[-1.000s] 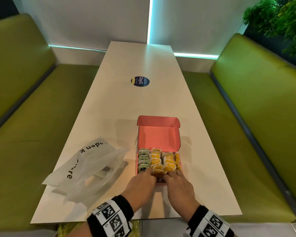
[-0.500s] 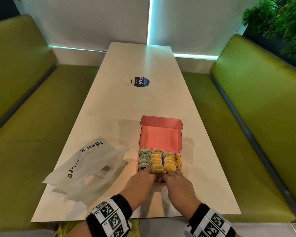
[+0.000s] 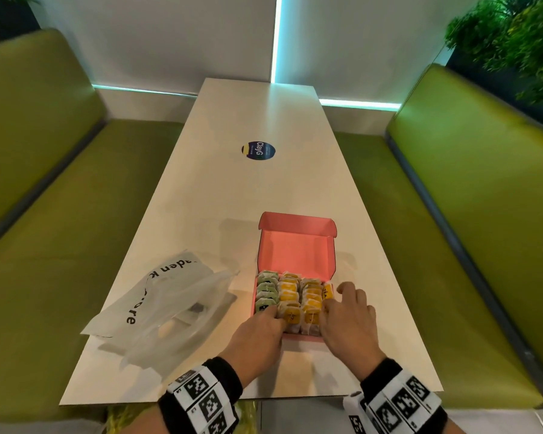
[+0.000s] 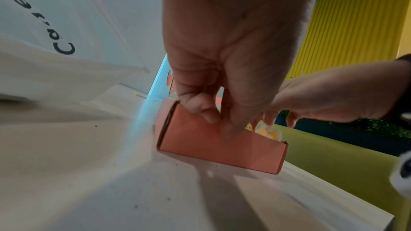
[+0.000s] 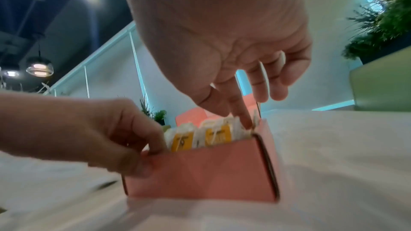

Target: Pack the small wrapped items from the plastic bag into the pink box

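Head view: pink box on white table, lid raised, rows of green and yellow wrapped items inside; plastic bag just left of it; left hand at near-left corner; right hand at near-right, fingers relaxed and spread.
Left wrist view: left hand's fingers curled over the box's front wall, thumb outside.
Right wrist view: right forefinger presses into the yellow packets; other fingers loose.
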Demonstrator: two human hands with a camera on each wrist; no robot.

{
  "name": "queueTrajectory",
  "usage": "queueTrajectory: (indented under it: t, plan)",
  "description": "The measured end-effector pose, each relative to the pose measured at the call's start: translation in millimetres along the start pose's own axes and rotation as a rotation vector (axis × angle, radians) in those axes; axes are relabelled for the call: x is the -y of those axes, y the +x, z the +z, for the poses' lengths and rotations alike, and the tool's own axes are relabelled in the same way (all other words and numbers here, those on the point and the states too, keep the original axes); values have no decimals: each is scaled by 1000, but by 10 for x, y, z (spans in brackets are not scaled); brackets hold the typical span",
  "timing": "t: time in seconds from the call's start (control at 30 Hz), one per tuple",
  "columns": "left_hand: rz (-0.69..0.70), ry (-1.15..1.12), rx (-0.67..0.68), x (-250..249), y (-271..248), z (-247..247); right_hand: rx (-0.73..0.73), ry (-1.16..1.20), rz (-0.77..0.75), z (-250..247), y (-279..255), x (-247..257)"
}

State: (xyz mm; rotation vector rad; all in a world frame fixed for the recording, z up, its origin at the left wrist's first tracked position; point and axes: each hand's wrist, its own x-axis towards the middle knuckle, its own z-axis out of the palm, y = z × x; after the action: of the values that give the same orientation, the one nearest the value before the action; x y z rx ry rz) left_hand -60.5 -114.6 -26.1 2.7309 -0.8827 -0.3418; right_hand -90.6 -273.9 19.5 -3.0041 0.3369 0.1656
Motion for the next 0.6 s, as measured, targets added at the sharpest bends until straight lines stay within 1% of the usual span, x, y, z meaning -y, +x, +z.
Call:
queueTrajectory:
  t: [0.07, 0.17, 0.23, 0.3, 0.37, 0.43, 0.47, 0.53, 0.57, 0.6]
  plan:
    - [12, -4, -4, 7, 4, 13, 40, -46, 4, 63, -29, 8]
    - [25, -21, -15, 11, -3, 13, -16, 31, -28, 149, -9, 0]
    - [18, -48, -19, 15, -22, -13, -37, 80, -22, 130, -14, -4]
    - [19, -81, -63, 27, -56, -76, -46, 106, -4, 83, -25, -21]
    - [25, -151, -157, 59, -111, -171, -89, 155, -2, 17, -50, -30]
    - [9, -182, -246, 109, -209, -303, -195, 210, -80, -32, -85, 20]
    - [-3, -162, -278, 147, -273, -374, -212, 227, -138, -63, -102, 80]
    - [-41, -132, -323, 234, -434, -493, -227, 248, -275, -93, -124, 272]
    - [-85, -101, -343, 266, -510, -538, -225, 269, -350, -73, -130, 389]
    - [-132, -78, -368, 296, -580, -566, -190, 293, -419, -70, -136, 525]
